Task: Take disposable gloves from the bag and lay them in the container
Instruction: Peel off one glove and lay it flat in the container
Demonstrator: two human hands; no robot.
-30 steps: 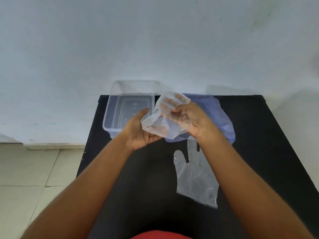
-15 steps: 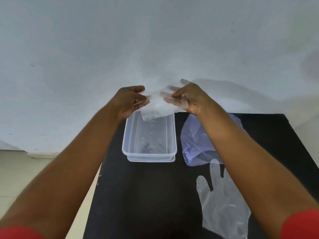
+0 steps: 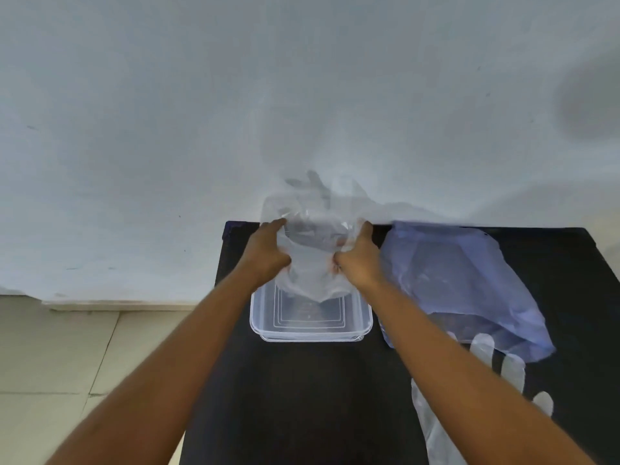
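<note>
Lowering step: clear glove (image 3: 312,260) sits bunched over the far half of the clear container (image 3: 310,325), partly inside. Suggest pushing it flat onto the floor and keeping the cuff off the rim. Left hand (image 3: 266,255) and right hand (image 3: 359,258) flank it, fingers clamped on its edges, forearms extended. Blue bag (image 3: 463,283) just right; second glove (image 3: 446,427) on black table (image 3: 302,397).

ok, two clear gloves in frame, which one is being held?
The glove over the container, gripped by the left hand and right hand: held glove. The other glove lies flat on the black table.
</note>
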